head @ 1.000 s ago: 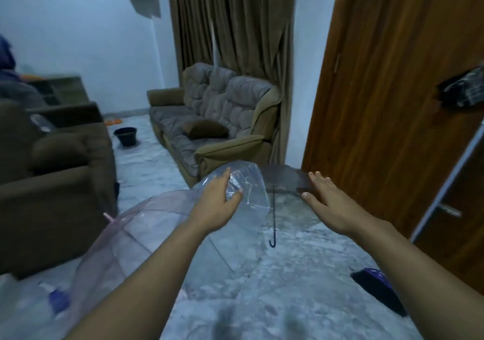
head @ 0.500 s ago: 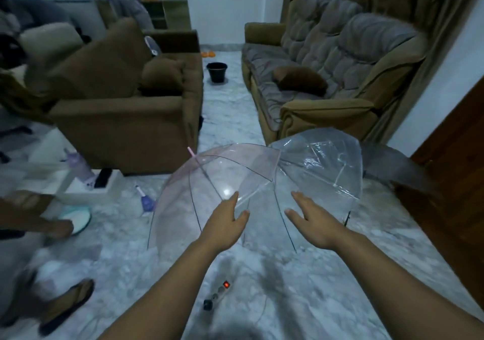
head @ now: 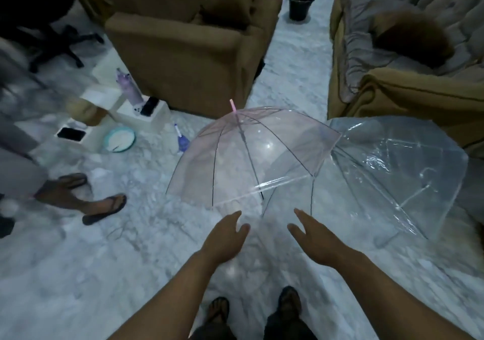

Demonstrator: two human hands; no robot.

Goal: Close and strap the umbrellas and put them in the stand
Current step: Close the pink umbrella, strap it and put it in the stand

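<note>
Two open clear umbrellas sit on the marble floor [head: 78, 274], canopies touching/overlapping at their near edges. Pink-tipped umbrella [head: 251, 156] is centre frame, tipped over w/ its pink ferrule pointing up & away toward the armchair; dark ribs and shaft visible thru the plastic. Clear umbrella [head: 398, 166] lies to its right, just in front of the sofa, canopy crinkled, pale shaft inside. Both unstrapped, not yet closed.

Left hand [head: 225, 240] and right hand [head: 314, 237] reach fwd side by side, fingers straight & loosely spread, holding nothing. Both are just short of the pink-tipped umbrella's near rim; can't tell if fingertips touch it. Person's feet in sandals show at bottom edge.

Beyond: brown armchair [head: 188, 51] w/ cushion, directly behind the pink tip. Sofa [head: 392, 51] at right, grey quilted cover, dark cushion on seat. Black bucket [head: 301, 4] on floor btwn the two, far back; no umbrellas in it.

Left side: white low box [head: 157, 118] w/ a purple bottle [head: 128, 88] standing on it, a phone beside. Round bowl [head: 119, 138] on floor near it, small purple item [head: 182, 140] just right of that. Another person's feet in flip-flops [head: 86, 198] at left edge, blurred.
</note>
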